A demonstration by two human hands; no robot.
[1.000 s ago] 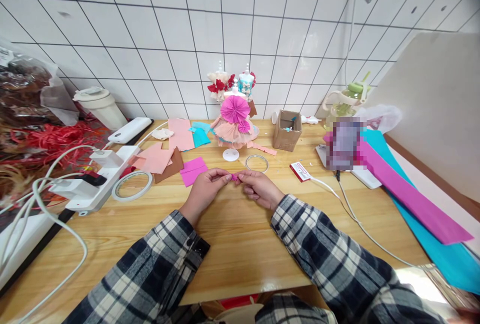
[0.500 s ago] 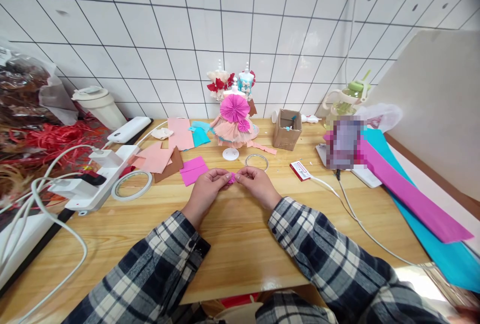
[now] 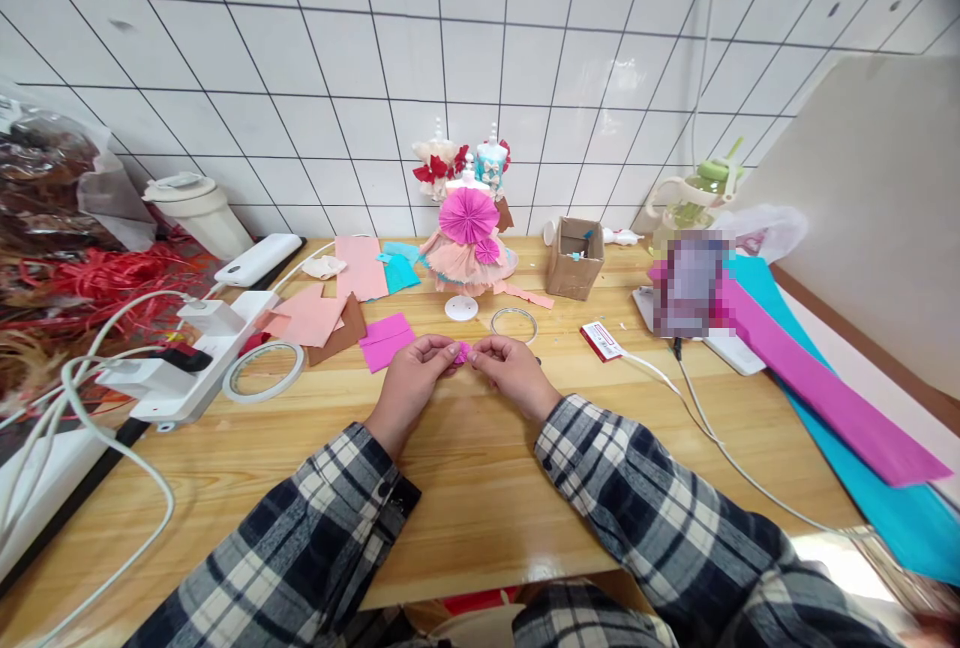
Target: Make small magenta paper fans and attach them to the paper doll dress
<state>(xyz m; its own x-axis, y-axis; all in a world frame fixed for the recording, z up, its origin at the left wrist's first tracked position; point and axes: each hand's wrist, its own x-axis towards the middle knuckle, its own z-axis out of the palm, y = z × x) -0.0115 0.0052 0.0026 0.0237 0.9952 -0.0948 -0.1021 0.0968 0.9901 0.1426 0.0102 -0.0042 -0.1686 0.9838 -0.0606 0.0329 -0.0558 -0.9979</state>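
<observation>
My left hand (image 3: 414, 376) and my right hand (image 3: 508, 369) meet over the middle of the wooden table (image 3: 465, 488), fingertips pinched together on a small folded pink paper piece (image 3: 462, 354). Only a bit of that paper shows between the fingers. Just left of my left hand lies a flat pink paper sheet (image 3: 385, 339). Behind my hands stands a little mannequin with a paper dress (image 3: 467, 243) bearing a pink pleated rosette.
A tape roll (image 3: 264, 369), a white power strip (image 3: 196, 353) with cables and peach paper pieces (image 3: 311, 313) lie left. A clear ring (image 3: 514, 324), a cardboard box (image 3: 575, 258), a red-and-white packet (image 3: 601, 341) and long pink and blue paper sheets (image 3: 814, 388) lie right.
Both hands have crept slightly away from me and closer together while still pinching the pink paper piece, which has been turned a little between the fingers.
</observation>
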